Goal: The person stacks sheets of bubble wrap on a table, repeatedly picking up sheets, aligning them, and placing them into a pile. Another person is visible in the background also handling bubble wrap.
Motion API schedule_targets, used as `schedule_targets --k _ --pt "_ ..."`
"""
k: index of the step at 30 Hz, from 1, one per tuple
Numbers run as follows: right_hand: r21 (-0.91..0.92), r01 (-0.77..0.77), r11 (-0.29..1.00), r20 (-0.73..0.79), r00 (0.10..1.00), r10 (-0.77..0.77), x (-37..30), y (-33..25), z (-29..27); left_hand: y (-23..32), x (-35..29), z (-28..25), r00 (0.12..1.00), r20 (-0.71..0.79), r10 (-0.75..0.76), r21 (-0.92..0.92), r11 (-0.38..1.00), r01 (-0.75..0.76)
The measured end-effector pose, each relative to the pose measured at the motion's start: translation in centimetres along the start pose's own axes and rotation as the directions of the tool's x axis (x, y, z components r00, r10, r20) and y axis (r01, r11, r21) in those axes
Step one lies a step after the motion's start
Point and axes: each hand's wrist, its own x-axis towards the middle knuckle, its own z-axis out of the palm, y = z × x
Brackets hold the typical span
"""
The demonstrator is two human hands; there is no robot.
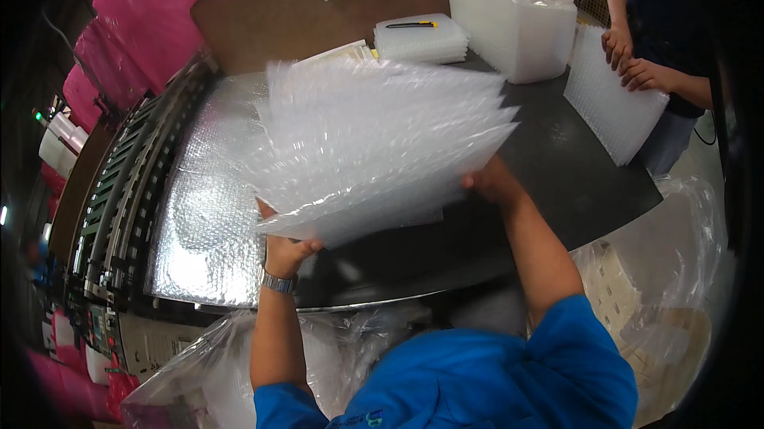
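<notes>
A thick sheaf of clear bubble wrap sheets [382, 150] is held up over the table, its far edges fanned apart and blurred. My left hand [288, 250] grips the near left corner, thumb on the near face and the other fingers partly hidden behind the sheets. At the right edge my right hand [491, 181] is closed on the same sheaf, most of its fingers out of sight. Beneath lies a dark tabletop [549, 198], with a silvery bubble-foil sheet [199, 230] covering its left part.
A yellow-and-black cutter [414, 25] rests on a bubble wrap stack [422, 43] at the back. A tall bagged stack [513, 15] stands beside it. Another person's hands [633, 63] hold bubble wrap [613, 103] at right. A roller machine [119, 190] borders the left; plastic bags [668, 270] lie lower right.
</notes>
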Motion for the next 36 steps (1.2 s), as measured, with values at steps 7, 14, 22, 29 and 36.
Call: schedule_targets --k 7,14,22,29,36 --pt "-0.104 -0.082 0.991 -0.012 0.997 0.081 -1.0 0.4 0.2 -1.2 -1.3 -1.5 0.953 0.154 -0.261 0.269 0.939 0.214" --pt "-0.212 0.005 0.977 0.047 0.999 0.005 -1.9 1.5 0.2 -1.0 -4.2 -1.1 0.988 -0.009 -0.155 -0.199 0.968 0.150" --pt "-0.133 -0.095 0.987 -0.002 0.995 0.095 -2.7 1.9 1.6 0.0 -4.0 1.1 0.996 -0.034 -0.078 -0.078 0.994 0.075" --pt "-0.567 0.172 0.806 -0.012 0.976 -0.217 -0.3 -8.5 4.3 5.0 -1.1 1.2 0.950 -0.310 0.036 0.026 0.999 -0.029" --pt "-0.903 0.381 0.197 0.404 0.910 0.093 4.1 -17.5 10.2 7.2 0.4 -1.7 0.956 0.135 0.262 0.342 0.893 -0.293"
